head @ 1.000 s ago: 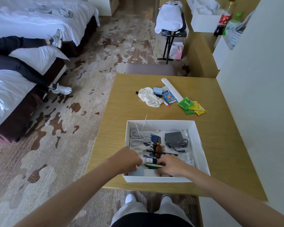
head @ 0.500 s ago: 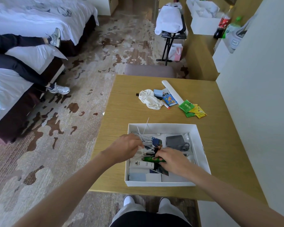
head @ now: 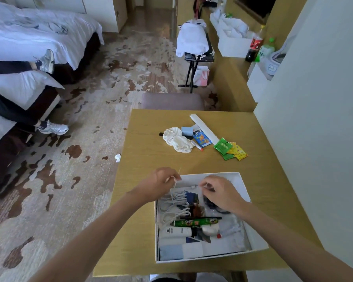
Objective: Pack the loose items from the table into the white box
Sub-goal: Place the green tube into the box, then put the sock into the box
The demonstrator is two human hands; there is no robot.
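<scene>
The white box (head: 255,237) sits at the near edge of the wooden table (head: 147,159). Inside lie a coiled white cable (head: 176,202), a green tube (head: 196,222), a white bottle (head: 176,232) and cards. My left hand (head: 163,181) pinches one end of the white cable at the box's far left corner. My right hand (head: 218,192) pinches the cable's other end over the far middle of the box, hiding a dark charger. Farther back on the table lie white socks (head: 177,139), a blue packet (head: 201,138), a white stick (head: 204,127) and green and yellow sachets (head: 230,149).
A padded chair back (head: 171,101) stands at the table's far edge. A wall (head: 314,119) runs along the table's right side. A person's legs and sneakers (head: 53,127) lie across the beds at the left. A luggage stand (head: 194,58) and a counter with bottles (head: 257,45) are behind.
Both hands moved from the near part of the box to its far side and took hold of the white cable's ends. The green tube now lies free in the box.
</scene>
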